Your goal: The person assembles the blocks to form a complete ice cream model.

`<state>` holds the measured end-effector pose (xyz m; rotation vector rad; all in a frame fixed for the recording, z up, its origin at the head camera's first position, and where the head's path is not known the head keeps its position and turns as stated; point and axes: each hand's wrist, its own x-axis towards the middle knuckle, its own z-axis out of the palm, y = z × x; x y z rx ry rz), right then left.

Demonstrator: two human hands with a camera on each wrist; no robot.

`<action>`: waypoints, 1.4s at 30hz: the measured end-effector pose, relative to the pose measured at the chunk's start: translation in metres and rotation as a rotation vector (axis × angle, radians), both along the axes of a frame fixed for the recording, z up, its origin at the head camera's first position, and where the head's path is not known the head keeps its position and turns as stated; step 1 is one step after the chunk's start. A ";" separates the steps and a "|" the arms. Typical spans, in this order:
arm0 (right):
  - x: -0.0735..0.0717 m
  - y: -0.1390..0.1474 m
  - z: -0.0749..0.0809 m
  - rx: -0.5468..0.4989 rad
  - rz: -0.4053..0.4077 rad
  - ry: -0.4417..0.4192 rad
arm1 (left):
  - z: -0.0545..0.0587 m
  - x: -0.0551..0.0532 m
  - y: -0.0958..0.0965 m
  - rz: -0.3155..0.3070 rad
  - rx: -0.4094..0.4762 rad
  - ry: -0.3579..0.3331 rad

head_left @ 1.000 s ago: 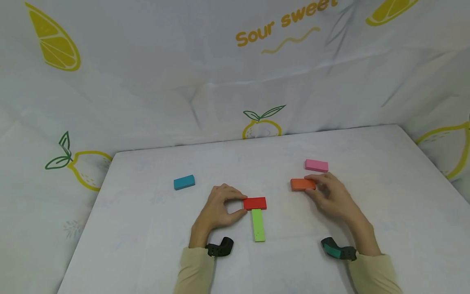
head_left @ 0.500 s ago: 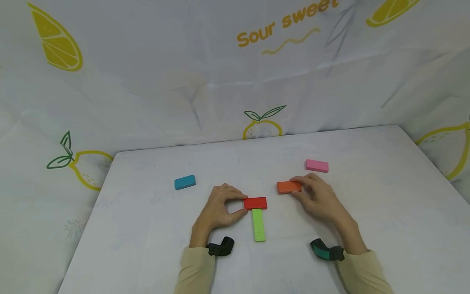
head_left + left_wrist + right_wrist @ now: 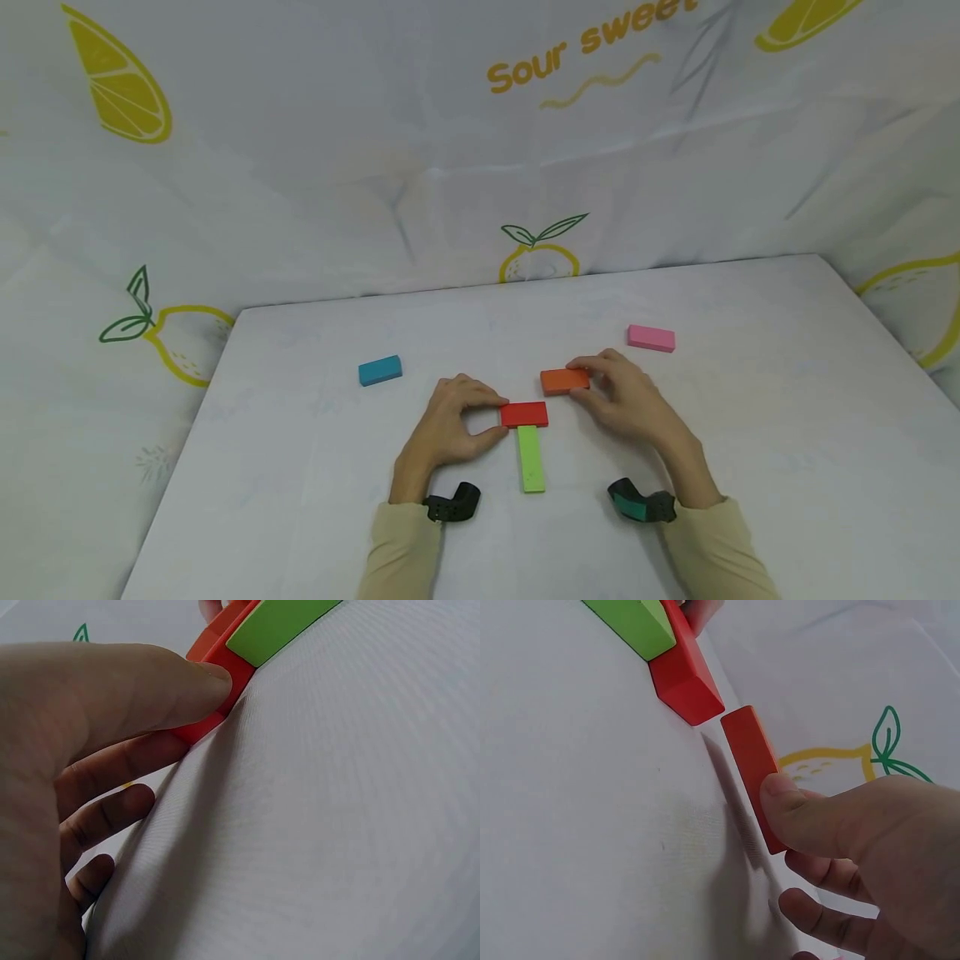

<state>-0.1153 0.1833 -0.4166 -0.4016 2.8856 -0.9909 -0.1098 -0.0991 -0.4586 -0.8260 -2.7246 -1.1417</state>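
Note:
My left hand [image 3: 452, 421] pinches the left end of a red block [image 3: 524, 414] between thumb and forefinger. The red block lies crosswise on the table, and a lime green block [image 3: 531, 460] runs from its near side toward me, the two forming a T. In my right hand [image 3: 626, 396], thumb and fingers pinch the right end of an orange block [image 3: 564, 382]. The right wrist view shows this orange block [image 3: 751, 776] raised off the table, its shadow beneath it. In the head view it is behind and slightly right of the red block.
A blue block [image 3: 380, 370] lies at the back left of the white table [image 3: 300, 500]. Toward the back right, beyond my right hand, lies a pink block [image 3: 651, 337]. Behind the table's far edge hangs a white cloth [image 3: 300, 167] printed with lemons.
My right hand has carried the orange block leftward, from near the pink block to just behind the red one. The left hand and the red and green blocks have stayed put.

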 end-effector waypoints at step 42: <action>0.004 -0.010 -0.007 0.012 0.065 -0.026 | -0.002 -0.001 0.000 0.004 0.000 -0.005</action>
